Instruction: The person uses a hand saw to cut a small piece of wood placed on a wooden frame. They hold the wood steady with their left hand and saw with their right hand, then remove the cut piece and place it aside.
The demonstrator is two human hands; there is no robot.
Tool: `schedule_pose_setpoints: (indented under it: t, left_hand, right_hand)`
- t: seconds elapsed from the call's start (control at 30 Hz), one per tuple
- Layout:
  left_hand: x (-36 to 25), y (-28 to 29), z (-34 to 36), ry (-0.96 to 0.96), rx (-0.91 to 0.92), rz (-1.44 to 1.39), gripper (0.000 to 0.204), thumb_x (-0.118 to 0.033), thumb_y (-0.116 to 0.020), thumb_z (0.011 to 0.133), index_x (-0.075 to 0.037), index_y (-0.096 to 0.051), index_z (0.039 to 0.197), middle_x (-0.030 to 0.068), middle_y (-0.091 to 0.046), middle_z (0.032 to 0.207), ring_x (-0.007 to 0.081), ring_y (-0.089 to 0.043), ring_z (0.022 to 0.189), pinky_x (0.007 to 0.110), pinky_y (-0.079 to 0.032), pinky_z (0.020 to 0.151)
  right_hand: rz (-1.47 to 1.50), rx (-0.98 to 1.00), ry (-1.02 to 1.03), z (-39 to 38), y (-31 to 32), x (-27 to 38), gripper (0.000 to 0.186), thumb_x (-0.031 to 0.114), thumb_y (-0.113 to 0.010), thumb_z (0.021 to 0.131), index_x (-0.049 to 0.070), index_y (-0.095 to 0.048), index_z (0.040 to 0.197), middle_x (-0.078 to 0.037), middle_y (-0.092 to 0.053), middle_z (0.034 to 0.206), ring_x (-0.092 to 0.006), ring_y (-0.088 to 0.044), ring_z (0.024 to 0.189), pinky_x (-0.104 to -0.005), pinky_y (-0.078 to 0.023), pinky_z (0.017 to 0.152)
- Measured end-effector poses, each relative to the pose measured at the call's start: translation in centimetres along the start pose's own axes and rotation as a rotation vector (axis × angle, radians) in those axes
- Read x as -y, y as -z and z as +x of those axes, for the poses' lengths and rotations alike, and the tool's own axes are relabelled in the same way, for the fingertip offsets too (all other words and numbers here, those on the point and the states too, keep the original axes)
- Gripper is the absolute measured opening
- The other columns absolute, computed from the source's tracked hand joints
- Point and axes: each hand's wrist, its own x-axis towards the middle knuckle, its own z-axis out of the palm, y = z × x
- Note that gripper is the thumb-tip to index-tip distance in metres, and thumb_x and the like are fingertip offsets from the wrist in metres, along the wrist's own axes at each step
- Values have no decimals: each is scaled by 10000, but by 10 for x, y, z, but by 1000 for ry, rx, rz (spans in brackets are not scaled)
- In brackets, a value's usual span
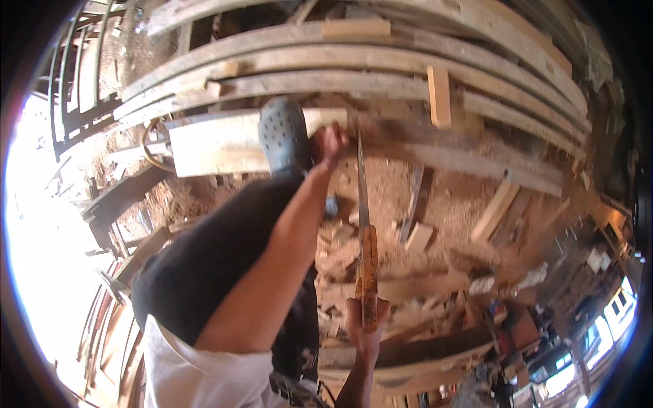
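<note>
A pale wide wooden board (214,144) lies across the view, and my foot in a grey clog (281,129) presses on it. My left hand (329,143) is closed at the board's right end, its fingers curled against the wood. My right hand (368,316) is wrapped round the worn orange-brown handle of a handsaw (368,262). Its narrow blade points away from me, seen nearly edge-on, and its far tip is just right of the board's end and my left hand. Whether the teeth touch the wood cannot be made out.
Beyond the board run several long timber beams (326,58), with a short light block (439,95) across them. A darker beam (469,160) extends to the right. Offcuts (420,236) and sawdust cover the ground. A dark metal frame (81,112) stands at the far left.
</note>
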Motion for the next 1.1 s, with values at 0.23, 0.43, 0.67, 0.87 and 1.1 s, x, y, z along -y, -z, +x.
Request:
schedule_pose_setpoints:
  t: [0.23,0.43,0.67,0.87,1.1]
  left_hand:
    - [-19,21,-5,-120,-78,130,175,-227,-606,742,-67,-670,774,206,-667,751,386,-660,713,475,-528,658]
    - [-12,17,5,-176,-139,95,166,-212,-578,796,-58,-603,740,205,-590,716,412,-579,677,498,-449,609]
    - [-16,18,-2,-109,-78,99,227,-239,-569,790,-25,-634,753,200,-646,693,366,-649,670,446,-486,613]
    - [-24,23,-3,-101,-63,145,192,-231,-565,764,-58,-647,767,196,-663,752,383,-661,742,459,-512,665]
    - [-25,25,-5,-55,-69,190,211,-252,-555,794,-67,-655,789,225,-648,754,410,-651,742,482,-495,665]
  right_hand:
    - [121,34,38,-57,47,-11,184,86,-634,840,44,-584,1012,-177,-597,901,-306,-605,808,-426,-475,716]
    - [159,121,-68,11,-11,-17,249,141,-679,835,34,-596,1045,-130,-593,846,-289,-575,782,-387,-474,723]
    - [266,54,-179,-69,43,-11,369,110,-723,782,23,-608,1121,-195,-598,959,-292,-592,883,-423,-464,662]
    - [352,12,-276,8,-19,-20,152,57,-636,846,26,-523,942,-186,-523,907,-291,-548,800,-421,-436,628]
    - [218,-46,-8,-47,42,1,257,43,-674,803,18,-626,1054,-183,-534,833,-311,-528,707,-438,-400,577]
